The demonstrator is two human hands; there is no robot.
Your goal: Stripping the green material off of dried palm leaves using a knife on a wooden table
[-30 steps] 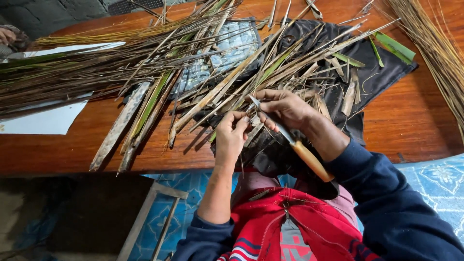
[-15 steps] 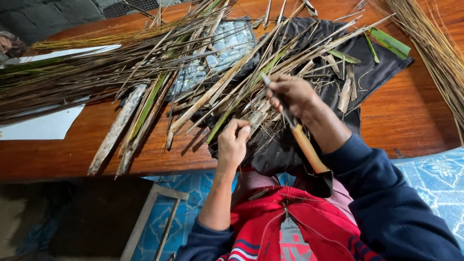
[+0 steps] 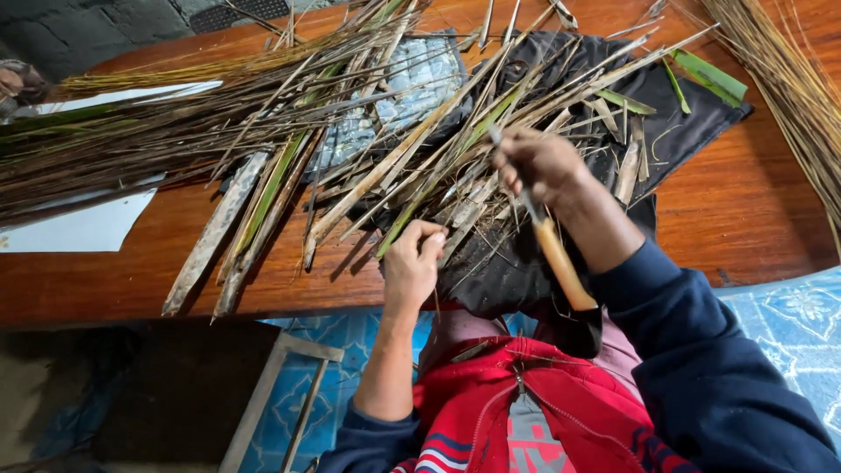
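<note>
Head view: knife in my right hand, a strip pinched in my left

Head view looks down on my two hands over a heap of dry reeds (image 3: 263,131) spread across a wooden table (image 3: 745,210). My right hand (image 3: 541,166) is closed tight around a knife (image 3: 547,236); its pale wooden handle points back toward my chest and the thin blade tip sticks up past my knuckles, above the pile. My left hand (image 3: 412,263) sits at the near edge of the table, fingers curled shut on a thin strip (image 3: 455,238) that runs from my fingertips up into the heap. I cannot tell where that strip ends among the others. The two hands are near each other but apart. Under the stalks lies a black cloth (image 3: 674,123), draped over the table edge toward my lap. A few green leaves (image 3: 711,81) lie on the cloth at the far right. White paper (image 3: 79,228) lies under the long stalks on the left. A separate sheaf of fine straw (image 3: 797,96) crosses the right corner of the table.
</note>
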